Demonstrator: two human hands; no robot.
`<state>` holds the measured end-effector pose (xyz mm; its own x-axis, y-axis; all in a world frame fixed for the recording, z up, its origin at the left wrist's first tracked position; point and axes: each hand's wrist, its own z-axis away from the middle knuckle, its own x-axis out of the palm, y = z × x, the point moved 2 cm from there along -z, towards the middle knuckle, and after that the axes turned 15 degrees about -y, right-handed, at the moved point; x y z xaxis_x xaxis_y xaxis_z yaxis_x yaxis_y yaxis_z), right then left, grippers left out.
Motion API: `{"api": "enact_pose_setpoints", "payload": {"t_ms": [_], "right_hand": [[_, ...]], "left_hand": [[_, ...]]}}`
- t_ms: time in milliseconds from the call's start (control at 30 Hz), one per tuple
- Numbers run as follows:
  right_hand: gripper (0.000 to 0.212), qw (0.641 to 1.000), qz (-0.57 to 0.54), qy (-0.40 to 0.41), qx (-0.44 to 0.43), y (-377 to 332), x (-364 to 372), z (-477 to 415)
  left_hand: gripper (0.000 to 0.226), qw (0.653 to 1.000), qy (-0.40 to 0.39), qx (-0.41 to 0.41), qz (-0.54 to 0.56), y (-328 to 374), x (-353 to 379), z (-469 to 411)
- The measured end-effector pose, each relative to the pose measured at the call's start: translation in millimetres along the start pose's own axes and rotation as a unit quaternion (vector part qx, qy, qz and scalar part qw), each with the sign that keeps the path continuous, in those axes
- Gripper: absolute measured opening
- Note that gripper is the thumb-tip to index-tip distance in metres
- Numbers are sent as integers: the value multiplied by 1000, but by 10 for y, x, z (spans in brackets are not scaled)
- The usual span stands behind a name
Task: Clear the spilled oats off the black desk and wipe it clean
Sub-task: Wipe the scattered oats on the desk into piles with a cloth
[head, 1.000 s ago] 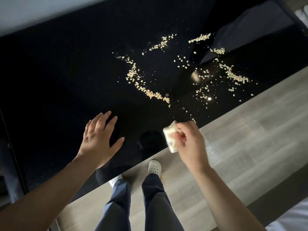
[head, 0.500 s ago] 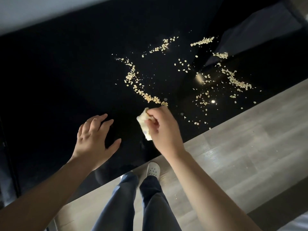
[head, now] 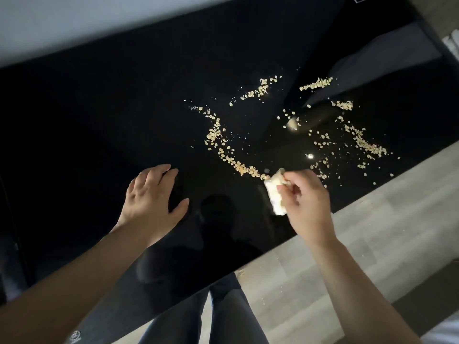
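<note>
Pale oats (head: 218, 140) lie scattered in trails and clumps over the right half of the glossy black desk (head: 99, 120). My right hand (head: 306, 204) pinches a folded whitish cloth (head: 275, 192), whose upper end touches the near end of the long oat trail. My left hand (head: 151, 202) rests on the desk to the left of the cloth, fingers bent at the tips and holding nothing.
The desk's near edge runs diagonally from lower left to the right side, with light wood flooring (head: 372, 244) below it. A few oat flakes lie on the floor near my legs (head: 223, 319). A pale wall (head: 74, 21) borders the desk's far edge.
My right hand carried the cloth from the desk's near edge up to the end of the long oat trail. My left hand's fingers curled a little on the desk.
</note>
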<state>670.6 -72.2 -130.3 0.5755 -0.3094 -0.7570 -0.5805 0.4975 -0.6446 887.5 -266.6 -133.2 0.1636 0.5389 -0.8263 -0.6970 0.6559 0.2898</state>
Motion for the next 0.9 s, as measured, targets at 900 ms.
{"api": "enact_pose_setpoints", "payload": {"t_ms": [900], "right_hand": [[19, 997, -57, -33, -38, -755, 503, -595]], "left_hand": [[81, 997, -11, 9, -82, -381, -74, -534]]}}
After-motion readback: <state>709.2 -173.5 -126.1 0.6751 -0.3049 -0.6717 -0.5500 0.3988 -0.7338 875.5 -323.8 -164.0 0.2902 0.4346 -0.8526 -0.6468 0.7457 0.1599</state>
